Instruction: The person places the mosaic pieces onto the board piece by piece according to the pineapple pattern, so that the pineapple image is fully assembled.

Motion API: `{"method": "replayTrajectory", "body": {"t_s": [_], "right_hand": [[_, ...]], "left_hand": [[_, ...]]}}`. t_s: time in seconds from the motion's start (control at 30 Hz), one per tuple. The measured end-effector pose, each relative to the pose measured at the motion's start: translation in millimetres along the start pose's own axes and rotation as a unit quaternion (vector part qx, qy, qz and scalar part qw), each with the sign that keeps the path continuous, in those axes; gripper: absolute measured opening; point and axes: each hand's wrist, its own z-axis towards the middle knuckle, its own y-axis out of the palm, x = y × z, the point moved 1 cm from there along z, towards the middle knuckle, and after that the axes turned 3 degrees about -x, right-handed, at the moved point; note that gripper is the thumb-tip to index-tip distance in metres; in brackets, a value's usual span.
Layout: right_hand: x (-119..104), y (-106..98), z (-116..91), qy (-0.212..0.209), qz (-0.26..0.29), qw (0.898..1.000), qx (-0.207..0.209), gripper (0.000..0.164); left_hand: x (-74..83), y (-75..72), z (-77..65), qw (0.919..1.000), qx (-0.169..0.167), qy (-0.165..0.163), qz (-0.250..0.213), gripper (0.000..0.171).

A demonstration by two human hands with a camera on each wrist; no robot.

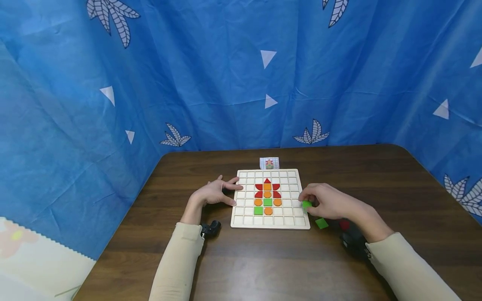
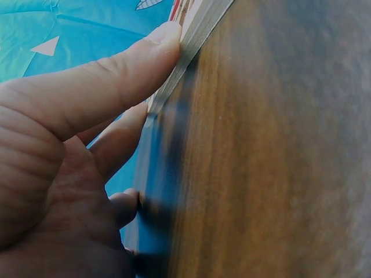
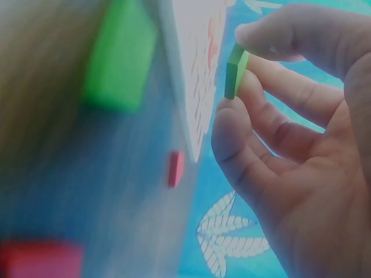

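Note:
A pale gridded board lies on the dark wooden table. Set in its middle cells are a red triangle, an orange square, several red curved pieces, several orange discs and two green squares. My left hand touches the board's left edge with thumb and extended fingers; the left wrist view shows the thumb against that edge. Between thumb and fingertips, my right hand pinches a green square piece, over the board's right edge and tilted on edge.
Another green square and a red piece lie on the table right of the board. The right wrist view also shows a small red piece. A small printed card sits behind the board. Blue curtain hangs behind the table.

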Motion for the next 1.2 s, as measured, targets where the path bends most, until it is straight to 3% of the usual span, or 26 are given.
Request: {"method": "replayTrajectory", "body": {"t_s": [0.27,0.53,0.9,1.2], "right_hand": [[-17,10,30,-0.011,0.009,1.000,-0.004,0.030],[-39,26,47,-0.027,0.007,1.000,-0.010,0.023],[-47,39,51,-0.030,-0.030,0.999,-0.017,0.022],[-47,39,48,-0.022,-0.025,0.999,-0.020,0.018]], "left_hand": [[0.0,0.1,0.1,1.0000,-0.001,0.003,0.001,0.057],[0.9,-0.9,0.6,1.0000,-0.001,0.008,-0.002,0.057],[1.0,-2.2,0.7,0.9999,0.002,0.012,-0.007,0.057],[-0.3,-1.0,-0.1,0.9998,0.002,0.016,-0.007,0.057]]}}
